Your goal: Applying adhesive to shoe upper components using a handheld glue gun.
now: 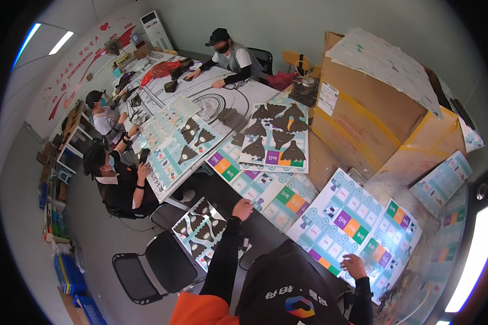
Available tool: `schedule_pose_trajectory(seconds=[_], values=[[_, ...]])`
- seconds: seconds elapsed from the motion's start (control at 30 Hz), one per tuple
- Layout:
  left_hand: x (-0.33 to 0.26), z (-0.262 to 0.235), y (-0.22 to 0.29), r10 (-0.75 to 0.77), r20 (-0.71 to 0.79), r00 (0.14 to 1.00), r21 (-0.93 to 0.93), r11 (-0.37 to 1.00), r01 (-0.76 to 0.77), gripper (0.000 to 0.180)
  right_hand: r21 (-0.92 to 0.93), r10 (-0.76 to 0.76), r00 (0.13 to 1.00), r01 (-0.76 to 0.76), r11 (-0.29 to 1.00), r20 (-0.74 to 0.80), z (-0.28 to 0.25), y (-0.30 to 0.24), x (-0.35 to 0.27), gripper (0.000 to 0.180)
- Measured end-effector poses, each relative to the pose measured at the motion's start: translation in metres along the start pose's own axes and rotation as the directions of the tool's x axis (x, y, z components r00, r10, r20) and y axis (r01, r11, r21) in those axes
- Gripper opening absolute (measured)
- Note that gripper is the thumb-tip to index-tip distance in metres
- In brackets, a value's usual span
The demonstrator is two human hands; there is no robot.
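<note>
Two hands on printed sheets, left hand (243,208), right hand (354,266), cardboard boxes (363,124) behind

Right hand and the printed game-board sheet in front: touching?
Touching. The head view shows the right hand lying flat on the near edge of the printed game-board sheet, with no gap showing between the fingers and the sheet.

A bare dark strip of the tabletop (222,187) runs open between the left hand (243,208) and the white printed sheets with coloured squares (265,187). To the right, large brown cardboard boxes with yellow tape (363,130) wall off that side. The flat teal-and-white printed board (352,227) covers the surface before the right hand (355,266). A black office chair (157,271) crowds the lower left.
</note>
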State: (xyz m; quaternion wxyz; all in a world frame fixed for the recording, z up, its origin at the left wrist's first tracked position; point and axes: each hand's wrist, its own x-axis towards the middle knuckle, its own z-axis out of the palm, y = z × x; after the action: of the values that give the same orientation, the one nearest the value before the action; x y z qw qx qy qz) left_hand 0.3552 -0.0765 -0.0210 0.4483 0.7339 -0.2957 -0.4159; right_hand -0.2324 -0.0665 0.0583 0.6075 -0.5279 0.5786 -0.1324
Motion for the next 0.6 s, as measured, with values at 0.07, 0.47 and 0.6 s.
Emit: schedule_pose_trajectory(seconds=[0.07, 0.47, 0.6], values=[[0.005, 0.024, 0.004, 0.064, 0.008, 0.998, 0.133, 0.989, -0.064, 0.023, 0.047, 0.076, 0.996, -0.074, 0.996, -0.037, -0.012, 0.011, -0.008, 0.028], [0.127, 0.000, 0.044, 0.104, -0.334, 0.937, 0.346, 0.938, 0.019, 0.059, 0.135, 0.333, 0.908, -0.307, 0.942, -0.256, -0.054, 0.032, -0.076, 0.027], [0.216, -0.073, -0.021, 0.316, 0.159, 0.935, 0.962, 0.163, -0.219, 0.017, -0.801, -0.124, 0.910, -0.276, 0.532, -0.396, -0.096, 0.058, -0.089, 0.018]])
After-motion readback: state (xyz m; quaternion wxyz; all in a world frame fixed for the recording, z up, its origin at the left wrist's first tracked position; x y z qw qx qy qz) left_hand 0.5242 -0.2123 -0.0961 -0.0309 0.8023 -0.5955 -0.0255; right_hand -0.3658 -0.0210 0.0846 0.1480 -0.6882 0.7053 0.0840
